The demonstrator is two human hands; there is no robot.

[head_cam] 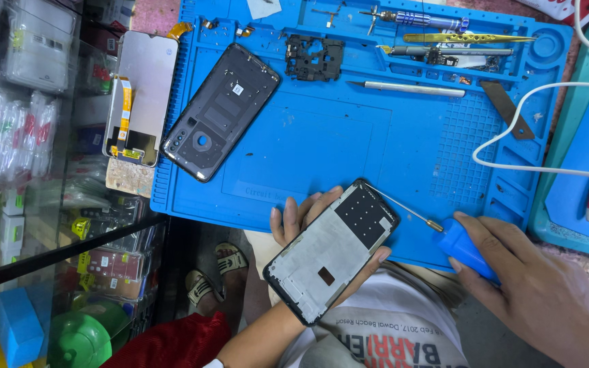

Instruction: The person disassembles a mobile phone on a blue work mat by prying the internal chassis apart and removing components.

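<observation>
- While the left hand (308, 225) cradles a phone frame (332, 251) from below, its fingers curl round both long edges, so the bare inner side faces up and stays steady just past the near edge of the blue work mat (322, 136).
- That frame sits tilted, its top corner toward the right hand, which puts the corner within reach of the tool.
- Closed round the blue handle of a screwdriver (444, 235), the right hand (540, 286) points the thin shaft leftward, and its tip meets the frame's upper corner; a low, slanting hold like this looks suited to fine work at an edge.
- Beyond the left hand, on the mat, a dark back cover (223, 112) lies inner side up, probably set aside to keep it off the working spot.
- Further left of that cover, half off the mat, a display panel (138, 95) with an orange ribbon cable rests face down.
- Farther out from both hands, a small black inner bracket (313, 58) lies flat, and the mat's tray slots hold tweezers (468, 38), a second screwdriver (417, 18) and a slim metal blade tool (410, 88), each kept from rolling by its groove.
- Past the right hand, a white cable (512, 136) loops across the mat's corner on the desk.
</observation>
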